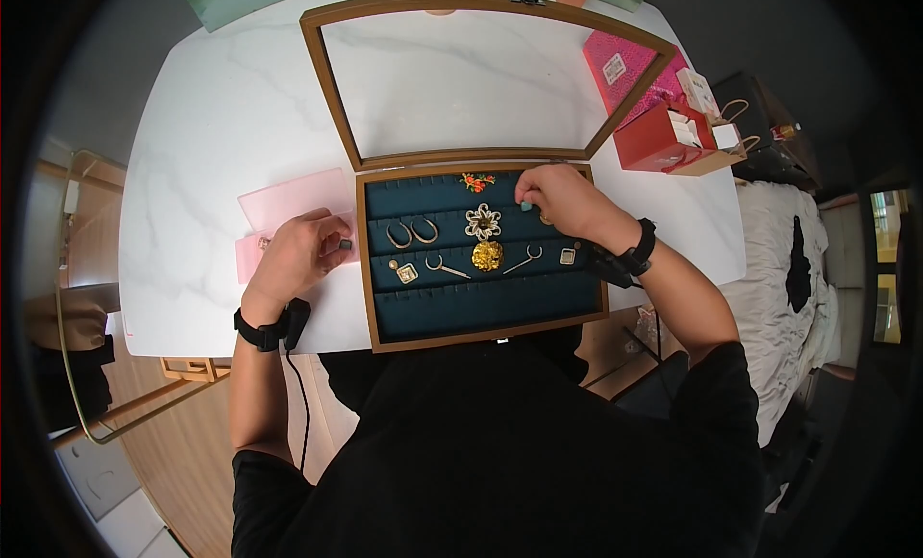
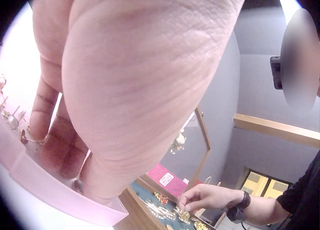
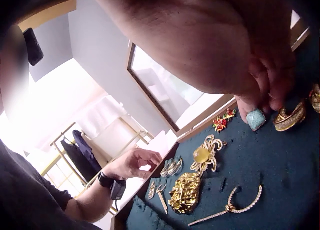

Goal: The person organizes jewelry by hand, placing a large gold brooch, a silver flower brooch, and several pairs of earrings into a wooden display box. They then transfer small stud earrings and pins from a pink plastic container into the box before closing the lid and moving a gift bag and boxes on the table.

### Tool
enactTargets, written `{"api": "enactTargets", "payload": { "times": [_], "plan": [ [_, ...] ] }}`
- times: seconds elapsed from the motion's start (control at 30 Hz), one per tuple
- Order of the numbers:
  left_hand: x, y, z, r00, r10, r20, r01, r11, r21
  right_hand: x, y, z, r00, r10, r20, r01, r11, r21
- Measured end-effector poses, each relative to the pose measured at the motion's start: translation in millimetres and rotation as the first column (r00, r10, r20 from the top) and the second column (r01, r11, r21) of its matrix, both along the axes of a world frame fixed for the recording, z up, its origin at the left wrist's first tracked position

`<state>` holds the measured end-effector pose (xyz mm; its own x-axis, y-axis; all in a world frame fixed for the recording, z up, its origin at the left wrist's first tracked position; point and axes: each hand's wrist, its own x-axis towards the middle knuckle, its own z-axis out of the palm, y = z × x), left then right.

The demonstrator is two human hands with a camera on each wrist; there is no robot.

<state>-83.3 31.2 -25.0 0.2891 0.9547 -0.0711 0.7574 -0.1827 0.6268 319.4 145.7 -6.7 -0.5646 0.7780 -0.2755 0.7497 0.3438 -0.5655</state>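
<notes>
My right hand (image 1: 562, 198) pinches a square turquoise earring (image 3: 256, 119) over the upper right of a wooden jewelry case (image 1: 366, 270). A thick gold earring (image 3: 290, 117) sits in the dark green lining right by those fingertips. Further left lie a red flower brooch (image 1: 477, 182), a silver flower brooch (image 1: 484, 222) and a gold nugget-like brooch (image 1: 487, 256). Over an open pink box (image 1: 293, 198), my left hand (image 1: 296, 255) pinches a small grey-green square earring (image 1: 345, 244) between thumb and fingers; they partly hide it in the left wrist view.
Silver hoop earrings (image 1: 424, 230) and several dangling earrings (image 1: 407, 272) fill the middle rows. The case's glass lid (image 1: 461, 87) stands raised behind. A red box (image 1: 663, 140) and a pink package (image 1: 625, 68) stand at the back right of the white table (image 1: 192, 173).
</notes>
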Motion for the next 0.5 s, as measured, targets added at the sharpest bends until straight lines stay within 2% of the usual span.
{"api": "enactTargets", "payload": {
  "times": [0.1, 0.43, 0.5],
  "plan": [
    [-1, 1, -1, 1.000, -0.002, -0.001, 0.002, 1.000, 0.001, 2, -3, -6, 0.996, 0.084, -0.034, -0.080, 0.992, 0.101],
    [1, 1, 2, 1.000, -0.001, 0.001, 0.001, 1.000, 0.005, 4, 0, -8, 0.995, 0.095, 0.043, -0.098, 0.992, 0.081],
    [2, 1, 2, 1.000, 0.001, 0.002, -0.001, 1.000, 0.003, 6, -3, -15, 0.996, 0.085, -0.037, -0.080, 0.989, 0.126]
  ]
}}
